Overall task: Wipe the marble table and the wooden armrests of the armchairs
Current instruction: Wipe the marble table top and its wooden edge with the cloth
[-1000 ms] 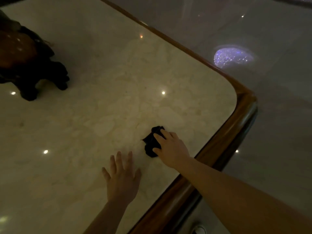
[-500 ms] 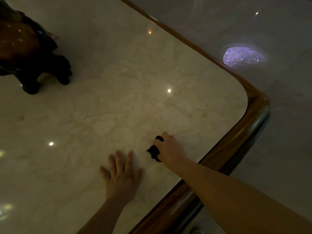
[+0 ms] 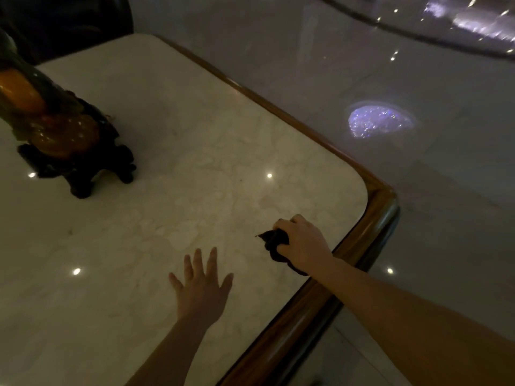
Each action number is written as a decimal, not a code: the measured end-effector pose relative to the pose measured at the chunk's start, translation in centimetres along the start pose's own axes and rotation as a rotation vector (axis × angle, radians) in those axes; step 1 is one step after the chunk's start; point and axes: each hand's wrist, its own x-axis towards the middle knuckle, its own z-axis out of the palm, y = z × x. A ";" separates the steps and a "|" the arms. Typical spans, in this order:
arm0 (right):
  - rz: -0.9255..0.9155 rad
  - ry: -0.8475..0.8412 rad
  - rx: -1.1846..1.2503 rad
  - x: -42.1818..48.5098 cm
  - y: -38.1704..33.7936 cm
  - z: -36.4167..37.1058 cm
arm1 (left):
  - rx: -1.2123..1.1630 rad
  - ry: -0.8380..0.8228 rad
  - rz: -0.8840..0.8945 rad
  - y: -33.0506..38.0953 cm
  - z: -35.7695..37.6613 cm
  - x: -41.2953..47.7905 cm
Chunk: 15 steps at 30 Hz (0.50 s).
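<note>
A pale marble table (image 3: 195, 168) with a rounded wooden rim (image 3: 381, 207) fills most of the view. My right hand (image 3: 302, 242) is closed around a crumpled dark cloth (image 3: 274, 240) and presses it on the marble near the right corner. My left hand (image 3: 200, 285) lies flat on the marble with its fingers spread, a little to the left of the cloth and nearer to me. No armchair armrest can be made out.
A dark carved ornament with amber parts (image 3: 64, 135) stands on the table at the far left. A dark seat back (image 3: 67, 18) is beyond the far edge. Glossy floor (image 3: 418, 176) with light reflections lies right of the table.
My right hand has gathered the cloth tighter and drawn it slightly toward the right corner. My left hand has stayed flat in place. The view has tilted up, showing more of the table's far end.
</note>
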 end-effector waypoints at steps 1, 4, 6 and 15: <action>0.003 0.020 0.011 -0.7 -0.7 -1.7 | 0.000 0.016 0.018 0.4 -1.4 -0.6; 0.015 0.075 0.024 -2.9 -2.7 -6.9 | -0.005 0.063 0.079 1.4 -5.5 -2.4; 0.044 0.131 0.038 -4.7 -3.9 -10.4 | -0.029 0.084 0.124 2.3 -8.2 -3.8; 0.176 0.341 0.085 -14.5 -6.0 -21.3 | -0.009 0.223 0.344 6.3 -17.4 -9.6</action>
